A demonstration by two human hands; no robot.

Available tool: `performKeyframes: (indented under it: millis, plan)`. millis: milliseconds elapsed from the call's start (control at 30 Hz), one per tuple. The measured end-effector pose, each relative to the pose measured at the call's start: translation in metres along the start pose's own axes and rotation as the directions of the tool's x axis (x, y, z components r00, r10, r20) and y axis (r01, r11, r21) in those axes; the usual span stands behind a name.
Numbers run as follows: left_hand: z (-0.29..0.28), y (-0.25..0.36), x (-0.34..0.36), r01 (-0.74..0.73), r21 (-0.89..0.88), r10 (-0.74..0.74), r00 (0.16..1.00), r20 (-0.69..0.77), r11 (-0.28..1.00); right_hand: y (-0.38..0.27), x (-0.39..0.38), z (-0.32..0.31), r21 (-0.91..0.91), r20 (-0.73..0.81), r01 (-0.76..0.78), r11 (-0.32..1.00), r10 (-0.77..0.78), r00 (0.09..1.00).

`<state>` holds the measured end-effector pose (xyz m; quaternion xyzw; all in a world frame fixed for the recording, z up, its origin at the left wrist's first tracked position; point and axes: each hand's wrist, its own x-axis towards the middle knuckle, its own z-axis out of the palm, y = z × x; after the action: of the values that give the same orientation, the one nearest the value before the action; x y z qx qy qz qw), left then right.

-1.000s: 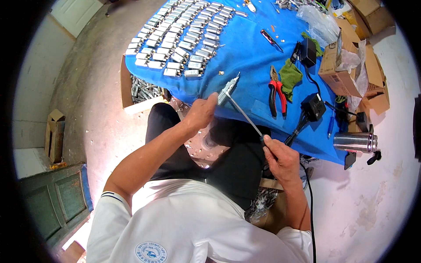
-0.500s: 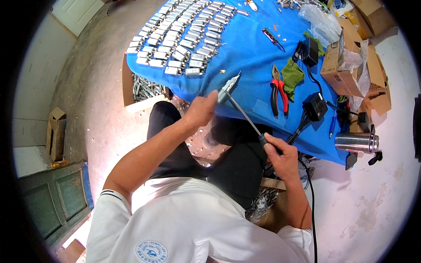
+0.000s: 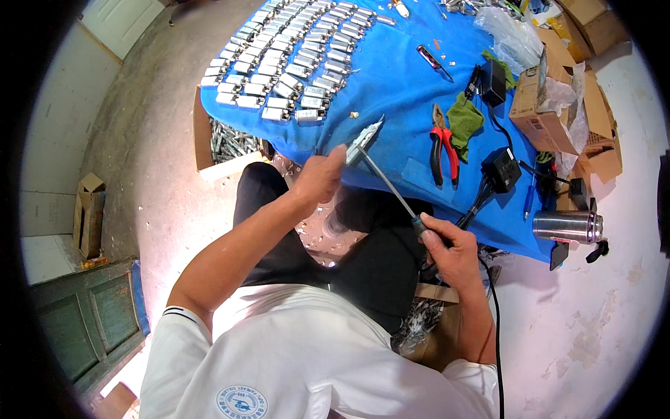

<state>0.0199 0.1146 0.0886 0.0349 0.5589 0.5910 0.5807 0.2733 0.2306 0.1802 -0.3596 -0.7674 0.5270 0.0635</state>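
Note:
My left hand (image 3: 322, 180) is closed around one end of a slim silvery metal part (image 3: 363, 140), which points up and right over the front edge of the table. In my right hand (image 3: 450, 250) is a screwdriver (image 3: 391, 187) with a long thin shaft and a dark handle. The shaft slants up and left, and its tip meets the part just beyond my left fingers. Exactly how the tip sits against the part is too small to tell. My fingers hide the part's lower end.
Rows of silvery metal pieces (image 3: 279, 66) cover the far left of the blue cloth (image 3: 391, 77). To the right lie red-black pliers (image 3: 444, 150), a green rag (image 3: 466, 124), black adapters (image 3: 501, 170) and a steel flask (image 3: 567, 227). A box of metal parts (image 3: 202, 136) stands left below.

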Motion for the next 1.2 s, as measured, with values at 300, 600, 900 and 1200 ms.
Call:
performKeyframes:
  millis: [300,600,900,1200]
  plan:
    - [0.003,0.008,0.0,0.014,0.075,-0.009,0.997,-0.07,0.997,0.023,0.005,0.004,0.352,0.059,-0.153,0.923,0.141,0.988]
    - [0.001,0.007,-0.005,0.014,0.029,-0.014,1.0,0.007,0.999,0.008,0.003,0.006,-0.467,-0.052,0.436,0.769,-0.516,0.855]
    - [0.0,0.008,-0.004,0.052,0.035,-0.052,0.999,0.011,0.998,0.003,0.003,-0.001,-0.324,-0.055,0.366,0.872,-0.404,0.913]
    - [0.002,0.006,-0.004,0.002,0.015,-0.002,1.0,-0.01,1.0,-0.011,0.007,-0.006,-0.256,-0.007,0.277,0.926,-0.288,0.958]
